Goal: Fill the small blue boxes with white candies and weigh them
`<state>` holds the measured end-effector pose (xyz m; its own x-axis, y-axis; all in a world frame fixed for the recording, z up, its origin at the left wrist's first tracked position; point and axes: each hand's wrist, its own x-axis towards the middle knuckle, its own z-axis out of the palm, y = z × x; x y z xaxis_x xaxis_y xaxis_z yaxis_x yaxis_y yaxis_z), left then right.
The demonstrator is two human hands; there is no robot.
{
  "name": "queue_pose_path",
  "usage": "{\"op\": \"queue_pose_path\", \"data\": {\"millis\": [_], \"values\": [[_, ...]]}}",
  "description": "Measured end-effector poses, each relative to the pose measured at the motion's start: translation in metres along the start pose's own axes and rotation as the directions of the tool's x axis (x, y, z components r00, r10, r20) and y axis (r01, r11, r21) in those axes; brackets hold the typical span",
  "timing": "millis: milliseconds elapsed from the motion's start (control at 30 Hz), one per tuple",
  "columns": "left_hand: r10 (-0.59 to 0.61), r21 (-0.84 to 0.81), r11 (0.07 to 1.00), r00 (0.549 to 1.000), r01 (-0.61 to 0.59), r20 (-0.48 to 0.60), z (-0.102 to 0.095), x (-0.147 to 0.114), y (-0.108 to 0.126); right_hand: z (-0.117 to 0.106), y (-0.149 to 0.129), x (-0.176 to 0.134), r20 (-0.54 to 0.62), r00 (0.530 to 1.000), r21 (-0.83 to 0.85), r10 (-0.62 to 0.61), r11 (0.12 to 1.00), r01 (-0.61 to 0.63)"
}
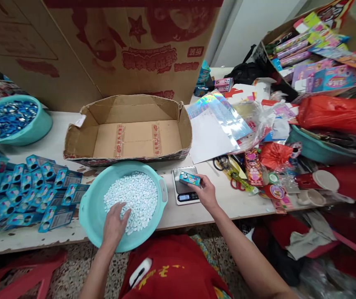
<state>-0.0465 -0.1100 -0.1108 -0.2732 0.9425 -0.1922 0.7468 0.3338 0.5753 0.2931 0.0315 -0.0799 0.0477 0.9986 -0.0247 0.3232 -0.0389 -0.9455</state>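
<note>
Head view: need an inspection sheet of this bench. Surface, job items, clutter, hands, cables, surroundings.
Surface: white table, paint chipped at the front edge.
Job's things: teal basin of white pellets; small blue box on a digital scale.
Clutter: blue packets at left; empty cardboard tray; second teal bowl of blue pieces; scissors, foil sheets and toy packs at right.
Hands: left hand in the pellets; right hand holds the small blue box on the scale.
Cables: nothing seen.
Surroundings: large printed carton behind; red bag; speckled floor.
</note>
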Motion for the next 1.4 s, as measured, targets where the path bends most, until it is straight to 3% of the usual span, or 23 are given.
{"op": "queue_pose_path", "data": {"millis": [167, 267, 367, 467, 667, 900, 1167, 1267, 1400], "values": [[0.033, 0.04, 0.999, 0.999, -0.034, 0.024, -0.001, -0.001, 0.002, -0.019, 0.015, -0.001, 0.024, 1.0, 0.048, 0.011, 0.999, -0.012], [0.012, 0.042, 0.999, 1.0, -0.013, 0.011, -0.001, -0.001, 0.002, -0.044, 0.026, -0.009, -0.094, 0.988, 0.052, 0.122, 0.992, -0.117], [-0.005, 0.053, 0.999, 0.999, 0.003, 0.037, 0.001, -0.001, 0.004, -0.065, 0.045, -0.017, -0.23, 0.944, 0.066, 0.236, 0.972, -0.227], [-0.026, 0.054, 0.998, 0.997, 0.022, 0.07, 0.003, -0.002, 0.01, -0.073, 0.059, -0.022, -0.26, 0.925, 0.069, 0.276, 0.961, -0.267], [-0.04, -0.027, 0.999, 0.994, 0.043, 0.097, 0.001, 0.003, 0.025, -0.064, 0.055, -0.024, -0.232, 0.927, 0.102, 0.295, 0.955, -0.278], [0.03, 0.058, 0.998, 0.996, -0.035, 0.088, 0.004, 0.005, 0.027, -0.055, 0.057, -0.027, -0.193, 0.936, 0.106, 0.293, 0.955, -0.277], [0.03, 0.191, 0.98, 0.987, -0.06, 0.156, 0.006, -0.004, 0.029, -0.049, 0.055, -0.025, -0.112, 0.957, 0.079, 0.266, 0.963, -0.258], [0.022, 0.109, 0.993, 0.99, -0.037, 0.14, 0.007, -0.006, 0.029, -0.036, 0.045, -0.017, -0.03, 0.981, 0.028, 0.194, 0.981, -0.193], [-0.08, -0.154, 0.983, 0.991, 0.097, 0.109, 0.006, -0.002, 0.039, -0.013, 0.019, 0.002, 0.101, 0.992, -0.076, 0.069, 0.995, -0.061]]}}
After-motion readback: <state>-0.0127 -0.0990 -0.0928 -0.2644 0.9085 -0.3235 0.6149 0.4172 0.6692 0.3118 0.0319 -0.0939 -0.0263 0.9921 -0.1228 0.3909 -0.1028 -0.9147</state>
